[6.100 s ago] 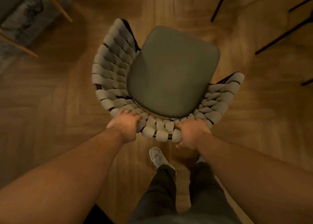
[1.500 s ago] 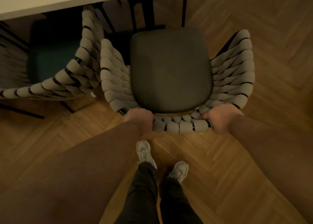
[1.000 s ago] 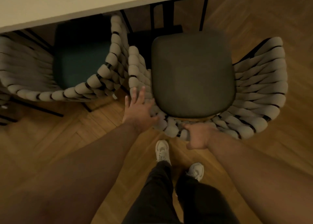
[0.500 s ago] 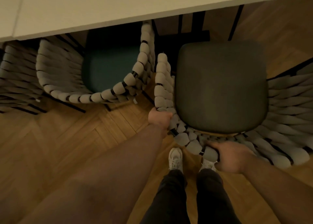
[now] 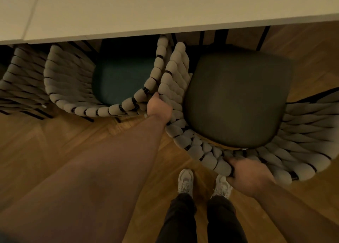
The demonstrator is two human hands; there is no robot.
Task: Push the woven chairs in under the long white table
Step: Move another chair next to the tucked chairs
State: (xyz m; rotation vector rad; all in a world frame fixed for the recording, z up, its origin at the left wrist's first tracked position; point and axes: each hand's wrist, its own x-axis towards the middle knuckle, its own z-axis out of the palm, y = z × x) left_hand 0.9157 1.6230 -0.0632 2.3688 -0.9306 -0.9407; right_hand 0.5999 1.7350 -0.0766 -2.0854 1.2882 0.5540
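Risk: we're wedging the left hand [image 5: 159, 108] where the grey rope-woven chair with dark olive cushion [image 5: 238, 99] is touching the neighbouring teal-seated woven chair [image 5: 124, 81]. Pushing on could be pinching knuckles or shoving that neighbour askew. Left fingers are curling round the side weave and the right hand [image 5: 249, 176] is gripping the back rim. The chair is sitting slightly angled, seat mostly outside the long white table [image 5: 165, 9].

left grip [image 5: 159, 109] holds woven chair [image 5: 238, 99] side | right grip [image 5: 249, 176] holds back rim | white table [image 5: 165, 7] ahead
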